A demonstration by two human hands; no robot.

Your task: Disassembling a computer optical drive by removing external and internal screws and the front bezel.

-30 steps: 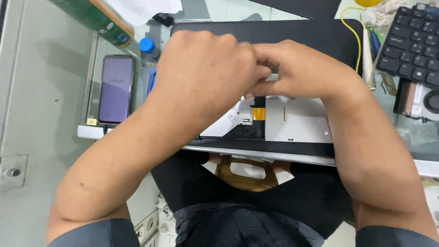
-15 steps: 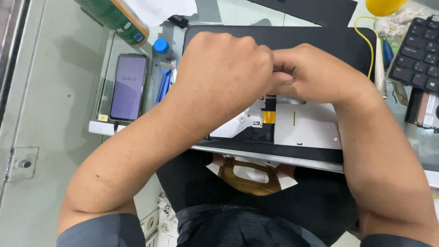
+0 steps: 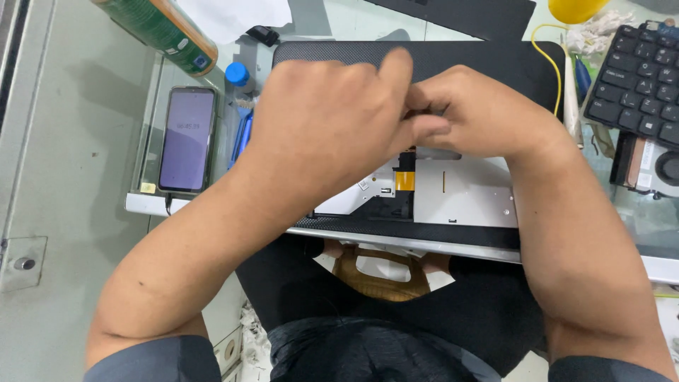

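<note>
While both hands, left hand and right hand, pinch something hidden over the orange ribbon cable, a hard tug could tear it.

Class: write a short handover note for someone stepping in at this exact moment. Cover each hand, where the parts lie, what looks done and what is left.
Left hand and right hand: fingertips pinched together above the orange flex cable; what they grip is hidden.
Parts: cable on the silver metal panel, over the black mat. Phone and blue pry tool lie left.
Done: panel exposed.
Left: probably the cable end; its seating is hidden.
</note>
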